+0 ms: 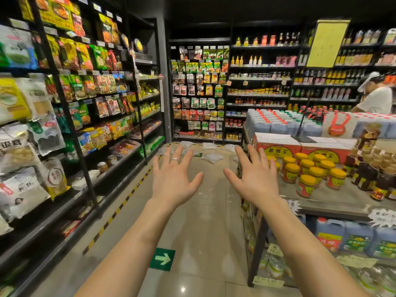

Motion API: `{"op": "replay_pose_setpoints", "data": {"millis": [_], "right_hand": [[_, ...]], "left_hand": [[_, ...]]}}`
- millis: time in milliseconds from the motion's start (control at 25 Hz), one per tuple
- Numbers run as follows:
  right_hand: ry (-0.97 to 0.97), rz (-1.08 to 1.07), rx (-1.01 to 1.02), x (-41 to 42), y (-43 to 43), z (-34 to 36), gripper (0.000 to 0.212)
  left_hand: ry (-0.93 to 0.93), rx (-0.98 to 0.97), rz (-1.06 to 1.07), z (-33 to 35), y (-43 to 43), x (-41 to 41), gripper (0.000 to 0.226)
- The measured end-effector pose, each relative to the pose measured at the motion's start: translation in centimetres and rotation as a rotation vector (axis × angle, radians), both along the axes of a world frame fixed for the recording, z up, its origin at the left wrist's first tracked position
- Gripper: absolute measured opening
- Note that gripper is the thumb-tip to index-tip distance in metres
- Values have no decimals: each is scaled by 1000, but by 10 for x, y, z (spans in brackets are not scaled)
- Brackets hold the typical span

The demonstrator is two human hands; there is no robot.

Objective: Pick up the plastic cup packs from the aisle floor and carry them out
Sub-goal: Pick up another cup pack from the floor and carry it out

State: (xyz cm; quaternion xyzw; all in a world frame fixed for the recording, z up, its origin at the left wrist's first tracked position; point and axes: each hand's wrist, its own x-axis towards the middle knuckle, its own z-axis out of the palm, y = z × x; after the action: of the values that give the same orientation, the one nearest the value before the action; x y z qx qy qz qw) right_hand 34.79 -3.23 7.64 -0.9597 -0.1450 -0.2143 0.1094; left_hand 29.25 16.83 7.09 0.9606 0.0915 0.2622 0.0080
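Seeing both arms stretched forward, palms down: left grip [174, 179] and right grip [255, 179] both released, fingers spread, holding nothing, side by side and not touching, above the beige tiled aisle floor [203, 221]. Thin silver ring [174, 160] on a left finger. Clear plastic cup packs [213, 157] lie scattered on the floor at the far end of the aisle, just in front of the black back shelf of hanging packets [199, 86], well beyond both grips, untouched. Green square floor sticker with white arrow [162, 259] sits between the forearms, pointing right. Yellow-black striped tape [120, 209] runs along the floor beside the left shelving of snack bags [79, 86]. Right side: grey counter [342, 196] carrying yellow-lidded jars [308, 174]. Person in white top [377, 99] far right, behind the counter.
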Motion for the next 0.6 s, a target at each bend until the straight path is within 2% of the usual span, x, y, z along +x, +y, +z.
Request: {"op": "replay_pose_setpoints", "data": {"millis": [240, 600], "right_hand": [[-25, -22, 8, 95, 48, -5, 74], [-89, -73, 36, 263, 174, 14, 72]], "left_hand": [[10, -30, -20, -3, 47, 103, 76], [-19, -38, -103, 23, 172, 288, 72]]}}
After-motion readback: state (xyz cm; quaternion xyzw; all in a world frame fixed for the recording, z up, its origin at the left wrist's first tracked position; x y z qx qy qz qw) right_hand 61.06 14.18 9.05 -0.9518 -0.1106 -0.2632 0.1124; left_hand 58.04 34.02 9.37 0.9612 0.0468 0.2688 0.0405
